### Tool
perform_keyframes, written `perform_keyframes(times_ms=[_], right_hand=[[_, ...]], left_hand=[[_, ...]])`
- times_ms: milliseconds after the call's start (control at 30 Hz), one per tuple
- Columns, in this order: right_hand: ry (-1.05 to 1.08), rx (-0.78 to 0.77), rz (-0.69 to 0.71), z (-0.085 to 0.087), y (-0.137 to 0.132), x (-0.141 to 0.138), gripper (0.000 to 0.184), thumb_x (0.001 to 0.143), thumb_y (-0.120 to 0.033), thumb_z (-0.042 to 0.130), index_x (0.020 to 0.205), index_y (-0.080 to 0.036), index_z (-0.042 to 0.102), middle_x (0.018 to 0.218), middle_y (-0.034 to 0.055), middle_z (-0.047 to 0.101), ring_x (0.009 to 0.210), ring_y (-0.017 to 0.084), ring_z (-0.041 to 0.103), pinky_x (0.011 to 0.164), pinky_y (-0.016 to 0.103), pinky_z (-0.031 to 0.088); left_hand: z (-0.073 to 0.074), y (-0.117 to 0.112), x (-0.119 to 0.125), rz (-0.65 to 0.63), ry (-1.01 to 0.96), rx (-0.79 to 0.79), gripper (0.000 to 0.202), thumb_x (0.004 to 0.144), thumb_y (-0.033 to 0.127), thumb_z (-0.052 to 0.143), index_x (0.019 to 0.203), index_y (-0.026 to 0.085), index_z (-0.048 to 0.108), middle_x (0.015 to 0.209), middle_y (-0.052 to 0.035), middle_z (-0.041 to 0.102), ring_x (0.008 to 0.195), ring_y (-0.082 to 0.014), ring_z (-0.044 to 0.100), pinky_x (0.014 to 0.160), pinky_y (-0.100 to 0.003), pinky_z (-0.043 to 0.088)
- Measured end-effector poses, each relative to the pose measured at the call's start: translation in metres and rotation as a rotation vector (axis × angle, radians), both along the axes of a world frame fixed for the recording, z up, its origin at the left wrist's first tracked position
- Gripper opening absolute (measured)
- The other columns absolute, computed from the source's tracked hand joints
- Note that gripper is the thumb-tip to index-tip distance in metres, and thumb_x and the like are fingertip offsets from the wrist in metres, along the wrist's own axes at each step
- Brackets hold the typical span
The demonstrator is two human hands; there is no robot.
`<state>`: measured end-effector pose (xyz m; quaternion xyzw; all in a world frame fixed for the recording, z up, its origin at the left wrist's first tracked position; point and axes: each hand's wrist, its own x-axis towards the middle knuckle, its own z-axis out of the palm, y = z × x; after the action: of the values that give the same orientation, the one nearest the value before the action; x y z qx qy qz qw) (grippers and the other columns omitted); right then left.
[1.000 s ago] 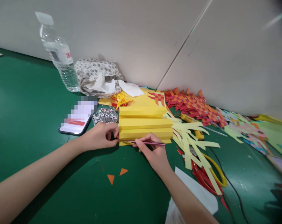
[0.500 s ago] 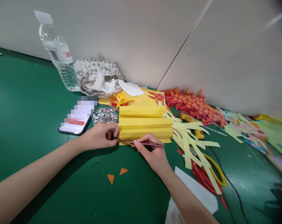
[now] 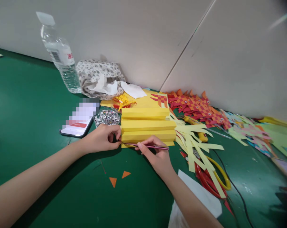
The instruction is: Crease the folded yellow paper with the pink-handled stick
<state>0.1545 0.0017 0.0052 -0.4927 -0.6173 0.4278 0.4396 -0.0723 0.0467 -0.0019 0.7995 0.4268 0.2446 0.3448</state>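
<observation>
A yellow sheet of paper [image 3: 146,125], folded into accordion pleats, lies on the green table [image 3: 27,104]. My left hand [image 3: 102,137] is closed, pinching the paper's near left corner. My right hand [image 3: 156,153] is closed on a thin dark pencil [image 3: 149,146], which lies almost flat along the paper's near edge with its tip pointing left, close to my left fingers.
A water bottle [image 3: 60,55], a patterned cloth pouch [image 3: 97,77], a phone [image 3: 79,122] and a dish of googly eyes [image 3: 107,117] lie behind my left hand. Yellow paper strips [image 3: 195,142], red and yellow scissors [image 3: 214,179], woven paper fish [image 3: 195,106] and white paper [image 3: 200,198] lie to the right.
My right hand and the pencil slid a little left along the paper's edge, then back right. My left hand has kept its pinch on the corner.
</observation>
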Motion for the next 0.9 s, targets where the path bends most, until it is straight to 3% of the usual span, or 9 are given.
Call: perform_keyframes(times_ms=[633,900], right_hand=[[-0.043,-0.058,0.054,0.004,0.0001,0.0007,0.017,0.081,-0.032,0.068,0.073,-0.021,0.059,0.068,0.0022,0.074,0.064,0.017,0.069,0.061,0.027,0.05],[-0.045,-0.009,0.021,0.0038,-0.0007,0.0002,0.016,0.082,-0.031,0.067,0.072,-0.022,0.06,0.071,0.0018,0.074,0.064,0.017,0.068,0.061,0.028,0.05]], left_hand=[[0.0001,-0.0009,-0.0001,0.002,0.009,-0.001,0.013,0.071,0.02,0.062,0.072,0.019,0.049,0.049,0.0096,0.053,0.043,-0.0046,0.048,0.044,-0.013,0.035],[-0.0002,0.0005,0.0001,-0.001,0.014,-0.014,0.014,0.072,0.022,0.062,0.073,0.019,0.049,0.049,0.0096,0.053,0.043,-0.0051,0.049,0.044,-0.014,0.036]])
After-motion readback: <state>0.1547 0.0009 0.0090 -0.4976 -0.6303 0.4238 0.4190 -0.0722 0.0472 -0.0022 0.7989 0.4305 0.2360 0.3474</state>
